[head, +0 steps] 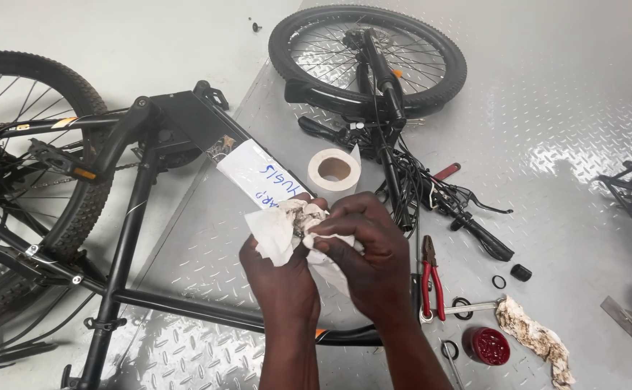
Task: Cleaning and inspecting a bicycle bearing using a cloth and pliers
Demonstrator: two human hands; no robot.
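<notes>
Both hands, left [281, 269] and right [365, 249], grip a crumpled, grease-stained white paper towel [281, 230] between closed fingers. It is bunched between them above the black bicycle frame [124, 245].

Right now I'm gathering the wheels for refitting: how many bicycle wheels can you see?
2 for certain: the rear wheel mounted in the black frame at left, and the front wheel lying flat on the floor at top. A dark curve at the right edge may be another.

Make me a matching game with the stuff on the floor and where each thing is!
Things:
1. tape roll
2. pliers
3. red round tub
4. loose wheel

Places:
A. top of the picture
B. just above the hands
C. right of the hands, red handles
D. beside the dirty rag

Pairs: 1-B, 2-C, 3-D, 4-A
</notes>
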